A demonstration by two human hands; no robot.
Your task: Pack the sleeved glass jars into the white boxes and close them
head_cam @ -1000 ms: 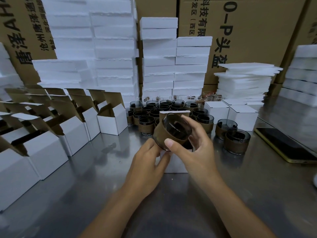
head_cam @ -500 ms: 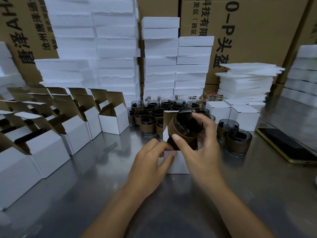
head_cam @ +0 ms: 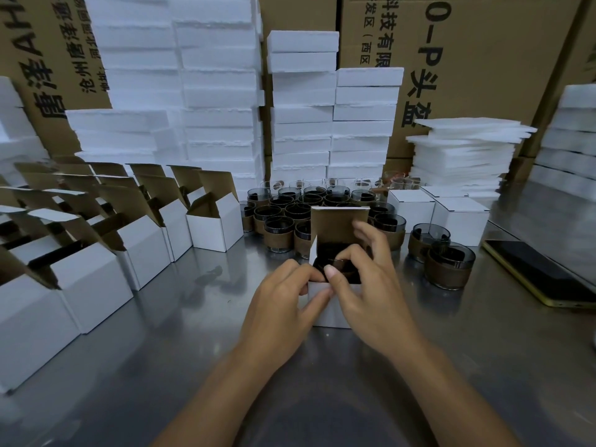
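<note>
left hand gripping box, right hand — jar

Both forearms bare, extend from near edge of surface, converging toward its middle; left hand palm down, fingers curled, thumb stretched right, pinching white box wall; right hand thumb and curled index nipping jar rim; middle, ring, little fingers lifted, loosely spread
</note>
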